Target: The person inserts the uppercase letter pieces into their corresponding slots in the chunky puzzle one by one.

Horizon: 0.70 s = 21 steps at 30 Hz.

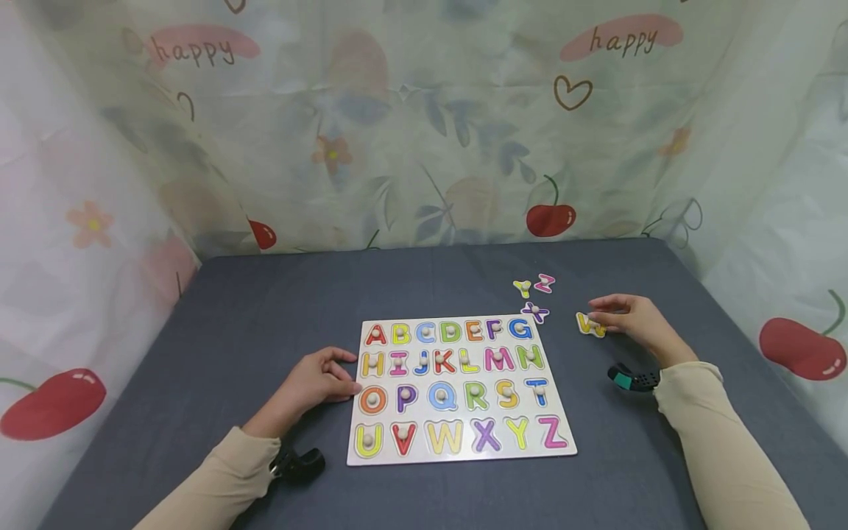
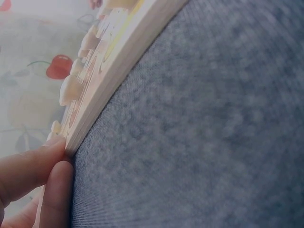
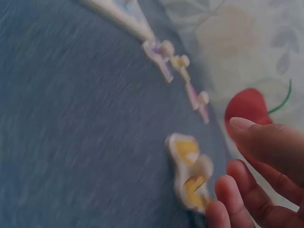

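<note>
A white alphabet puzzle board [image 1: 461, 464] lies on the dark cloth, its colourful letters in rows with knobs on the fitted pieces. My left hand [image 1: 316, 379] rests at its left edge, thumb and fingers touching the rim beside the H and O. In the left wrist view, fingertips [image 2: 59, 183] press against the board's side [image 2: 102, 102]. My right hand [image 1: 636, 322] is over a yellow W piece [image 1: 583, 324]. In the right wrist view its thumb and fingers [image 3: 244, 175] are spread apart beside the knob of the W piece [image 3: 183, 152], not closed round it.
A purple X piece [image 1: 535, 313] lies at the board's top right corner. Just beyond it are a yellow Y piece [image 1: 522, 288] and a pink Z piece [image 1: 545, 283]. The W, X, Y and Z places in the bottom row show no knobs. A printed curtain [image 1: 411, 147] hangs behind the table.
</note>
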### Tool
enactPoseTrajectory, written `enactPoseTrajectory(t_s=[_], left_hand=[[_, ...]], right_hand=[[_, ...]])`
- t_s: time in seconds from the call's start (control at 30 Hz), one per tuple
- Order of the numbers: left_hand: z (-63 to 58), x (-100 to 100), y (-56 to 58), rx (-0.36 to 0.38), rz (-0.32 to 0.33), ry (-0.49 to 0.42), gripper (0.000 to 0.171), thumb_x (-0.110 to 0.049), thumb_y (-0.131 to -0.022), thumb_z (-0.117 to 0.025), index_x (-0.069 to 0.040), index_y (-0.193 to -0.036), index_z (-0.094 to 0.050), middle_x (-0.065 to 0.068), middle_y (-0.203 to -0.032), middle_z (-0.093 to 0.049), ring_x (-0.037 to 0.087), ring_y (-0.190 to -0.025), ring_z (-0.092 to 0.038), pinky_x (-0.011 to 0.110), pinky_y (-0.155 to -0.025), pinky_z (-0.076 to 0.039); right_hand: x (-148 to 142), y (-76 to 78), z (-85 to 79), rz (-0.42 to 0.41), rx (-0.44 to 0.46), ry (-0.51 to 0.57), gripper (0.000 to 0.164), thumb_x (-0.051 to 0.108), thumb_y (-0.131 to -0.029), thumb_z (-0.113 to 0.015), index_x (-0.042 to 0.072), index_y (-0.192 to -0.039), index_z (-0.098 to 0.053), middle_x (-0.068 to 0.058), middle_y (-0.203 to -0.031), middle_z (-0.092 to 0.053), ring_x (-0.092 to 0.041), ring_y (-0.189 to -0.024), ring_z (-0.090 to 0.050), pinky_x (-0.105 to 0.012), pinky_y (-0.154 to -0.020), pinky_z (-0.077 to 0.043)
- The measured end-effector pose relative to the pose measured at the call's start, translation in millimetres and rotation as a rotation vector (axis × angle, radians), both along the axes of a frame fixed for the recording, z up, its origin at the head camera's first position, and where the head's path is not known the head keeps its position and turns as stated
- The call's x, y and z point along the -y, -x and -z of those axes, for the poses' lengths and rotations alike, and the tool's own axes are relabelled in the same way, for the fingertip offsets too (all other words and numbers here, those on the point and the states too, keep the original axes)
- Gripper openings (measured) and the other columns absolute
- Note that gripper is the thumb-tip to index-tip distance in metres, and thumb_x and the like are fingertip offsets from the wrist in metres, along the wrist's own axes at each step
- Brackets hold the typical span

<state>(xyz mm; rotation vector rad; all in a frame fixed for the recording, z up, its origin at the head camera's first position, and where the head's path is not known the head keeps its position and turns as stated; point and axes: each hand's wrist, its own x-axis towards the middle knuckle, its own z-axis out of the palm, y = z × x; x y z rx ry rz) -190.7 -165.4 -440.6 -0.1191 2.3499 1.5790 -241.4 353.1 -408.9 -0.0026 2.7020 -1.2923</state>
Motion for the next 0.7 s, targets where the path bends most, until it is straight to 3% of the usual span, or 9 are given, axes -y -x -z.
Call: enactPoseTrajectory(t_s=[0.3,0.5,0.7], left_hand=[[-0.3,-0.2,0.1,0.004,-0.007,0.006,0.056,-0.010,-0.066,-0.083,-0.005,-0.114,-0.056,0.011,-0.077,-0.061,0.019,-0.066,-0.062,0.030,-0.063,-0.054],[0.2,-0.6,0.7,0.000,-0.004,0.015,0.056,-0.010,-0.066,-0.083,-0.006,-0.115,-0.055,0.010,-0.078,-0.061,0.018,-0.067,-0.062,0.030,-0.064,-0.054],[0.8,0.1,0.3,-0.003,0.000,-0.005,0.055,-0.009,-0.066,-0.083,-0.005,-0.114,-0.056,0.010,-0.076,-0.061,0.018,-0.066,-0.062,0.030,-0.062,-0.054]], right_hand=[[-7.2,-0.5,11.3,-0.036,-0.009,-0.069,0.044,0.027,-0.084,-0.069,-0.005,-0.114,-0.060,-0.010,-0.094,-0.066,-0.007,-0.077,-0.058,-0.023,-0.068,-0.047],[-5.4,1.0,9.8,-0.030,-0.002,-0.179,0.041,0.033,-0.084,-0.068,0.000,-0.108,-0.066,-0.004,-0.089,-0.067,-0.014,-0.077,-0.055,-0.027,-0.067,-0.043],[-1.8,2.8,8.7,0.001,0.007,-0.224,0.039,0.035,-0.083,-0.068,0.003,-0.105,-0.068,-0.004,-0.088,-0.066,-0.017,-0.076,-0.054,-0.028,-0.063,-0.042]])
